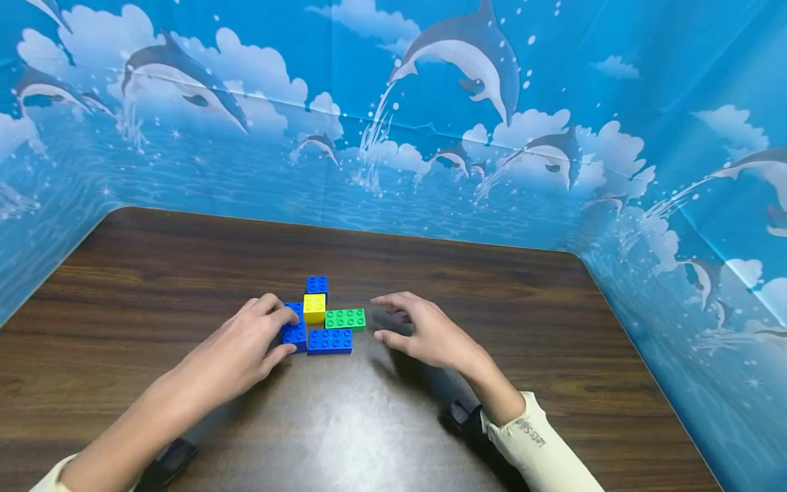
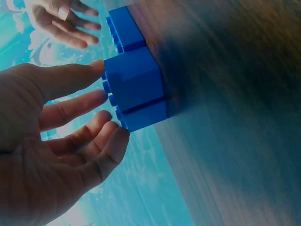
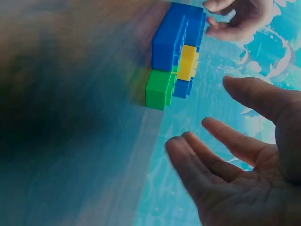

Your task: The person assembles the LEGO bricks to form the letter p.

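Note:
A cluster of toy building bricks stands on the table. My left hand (image 1: pixel 249 342) touches the blue brick (image 1: pixel 294 336) on its left side, thumb at the near end and fingertips on the studded top. In the left wrist view the thumb and curled fingers meet this brick's upper edges. Beside it are a yellow brick (image 1: pixel 314 309), a green brick (image 1: pixel 345 320) and a front blue brick (image 1: pixel 330 342); a small blue brick (image 1: pixel 317 284) stands behind the yellow one. My right hand (image 1: pixel 427 331) hovers right of the green brick, fingers spread and holding nothing.
The brown wood-grain table (image 1: pixel 492 287) reaches to a blue dolphin-print curtain (image 1: pixel 393 137) at the back and sides. A dark wrist device (image 1: pixel 461 417) sits under the right wrist, and another (image 1: pixel 166 465) under the left.

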`<state>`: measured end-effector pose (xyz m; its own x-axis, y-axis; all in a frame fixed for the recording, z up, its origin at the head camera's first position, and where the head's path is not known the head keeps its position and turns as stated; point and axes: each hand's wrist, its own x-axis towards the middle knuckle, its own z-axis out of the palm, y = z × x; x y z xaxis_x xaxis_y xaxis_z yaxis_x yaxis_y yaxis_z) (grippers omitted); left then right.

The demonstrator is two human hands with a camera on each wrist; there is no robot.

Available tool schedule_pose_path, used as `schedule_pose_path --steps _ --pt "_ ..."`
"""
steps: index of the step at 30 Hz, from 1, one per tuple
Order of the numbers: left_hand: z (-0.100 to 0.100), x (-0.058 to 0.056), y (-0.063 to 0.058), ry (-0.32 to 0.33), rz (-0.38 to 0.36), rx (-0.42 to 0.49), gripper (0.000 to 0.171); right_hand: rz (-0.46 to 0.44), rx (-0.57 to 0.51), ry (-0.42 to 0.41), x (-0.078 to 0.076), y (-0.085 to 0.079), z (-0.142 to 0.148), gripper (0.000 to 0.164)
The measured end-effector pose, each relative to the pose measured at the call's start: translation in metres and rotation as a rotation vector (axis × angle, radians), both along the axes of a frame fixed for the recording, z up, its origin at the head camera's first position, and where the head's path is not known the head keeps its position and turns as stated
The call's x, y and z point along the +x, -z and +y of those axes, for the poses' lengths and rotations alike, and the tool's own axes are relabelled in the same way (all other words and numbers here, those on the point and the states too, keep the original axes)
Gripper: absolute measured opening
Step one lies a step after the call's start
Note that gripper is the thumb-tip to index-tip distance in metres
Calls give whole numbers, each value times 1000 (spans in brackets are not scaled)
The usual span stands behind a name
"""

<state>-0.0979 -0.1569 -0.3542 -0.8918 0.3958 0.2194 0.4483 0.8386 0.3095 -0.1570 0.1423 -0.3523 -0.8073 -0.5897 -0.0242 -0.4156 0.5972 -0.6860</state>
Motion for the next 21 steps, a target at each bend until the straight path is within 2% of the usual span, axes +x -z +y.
schedule_pose_path --steps 5,11,16,21 --pt "0 1 0 -10 -41 -15 26 -91 -114 -7 -20 7 -15 48" --pt "1 2 0 8 -49 -34 24 -148 -109 -24 -27 11 -25 50" --pt "-2 0 -1 19 -35 -43 24 -100 -85 -11 -28 12 -32 48" --pt "-2 0 -1 19 -55 -36 26 -54 -83 -32 -31 9 -44 47"
